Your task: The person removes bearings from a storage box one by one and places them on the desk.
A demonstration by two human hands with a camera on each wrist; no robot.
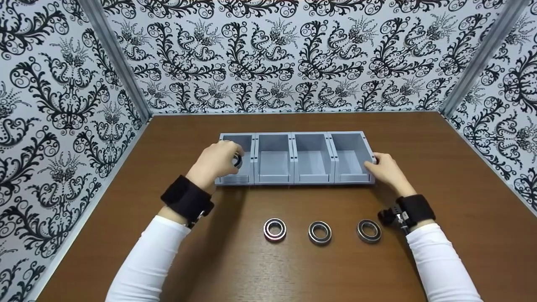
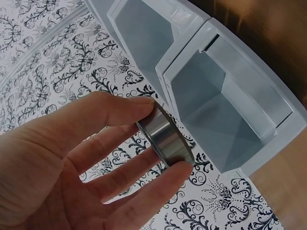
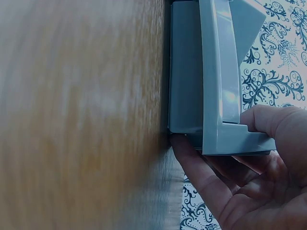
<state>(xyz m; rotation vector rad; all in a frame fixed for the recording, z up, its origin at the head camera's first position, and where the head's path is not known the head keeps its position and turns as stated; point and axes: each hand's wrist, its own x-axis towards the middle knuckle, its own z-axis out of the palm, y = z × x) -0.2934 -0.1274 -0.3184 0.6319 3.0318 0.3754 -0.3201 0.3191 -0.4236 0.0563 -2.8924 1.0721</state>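
Between thumb and fingertips, my left hand [image 1: 218,160] pinches a ball bearing [image 2: 166,135] by its shiny steel rim. In the head view that hand overlaps the leftmost compartment of a grey row of bins [image 1: 275,179]; the left wrist view shows the bearing just outside the compartment's opening. At the row's right end, my right hand [image 1: 387,171] grips the side wall of the last bin, thumb [image 3: 264,120] at the upper edge and fingers along the outer side. A red-edged bearing [image 1: 275,237] and two dark bearings [image 1: 319,240] [image 1: 369,238] lie flat in front of the bins.
The bins stand on a brown wooden table [image 1: 319,277]. Behind and beside it rise walls [image 1: 268,54] with a black-and-white scroll pattern, joined by grey metal posts [image 1: 117,63]. Black straps with cameras circle both wrists.
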